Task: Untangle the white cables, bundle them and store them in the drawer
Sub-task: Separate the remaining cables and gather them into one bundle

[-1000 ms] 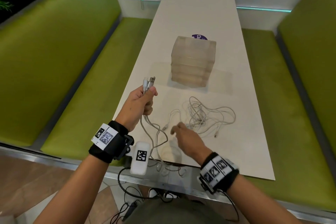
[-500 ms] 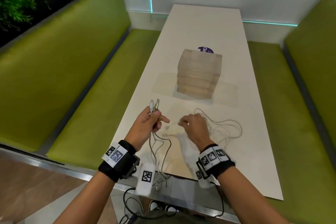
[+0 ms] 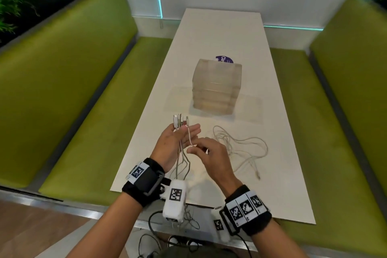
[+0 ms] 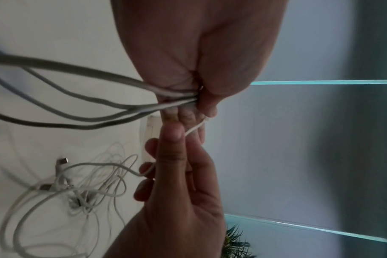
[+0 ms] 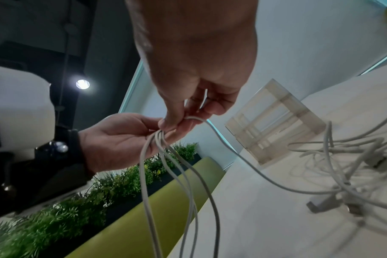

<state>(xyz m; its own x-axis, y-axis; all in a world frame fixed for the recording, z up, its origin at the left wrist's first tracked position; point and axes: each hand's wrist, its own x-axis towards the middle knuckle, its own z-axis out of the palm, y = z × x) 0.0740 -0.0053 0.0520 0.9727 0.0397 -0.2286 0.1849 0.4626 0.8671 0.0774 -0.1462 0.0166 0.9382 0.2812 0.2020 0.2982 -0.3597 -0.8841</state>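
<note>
While the left hand point(image 3: 173, 144) is raised above the near edge of the long white table point(image 3: 226, 33), its thumb pins a bunch of thin white cables point(image 4: 113, 104) against the palm; four strands trail from it in the left wrist view, with plug ends standing above the fingers. Just right, the right hand point(image 3: 211, 155) pinches one further white cable end point(image 3: 189, 132) between thumb and forefinger, laying it across the left palm. Further right, a loose tangle of white cables point(image 3: 240, 146) lies on the table; its strand count cannot be made out. One translucent plastic drawer unit point(image 3: 217, 86) stands beyond, drawers closed, partly hiding one purple round sticker point(image 3: 225, 59).
</note>
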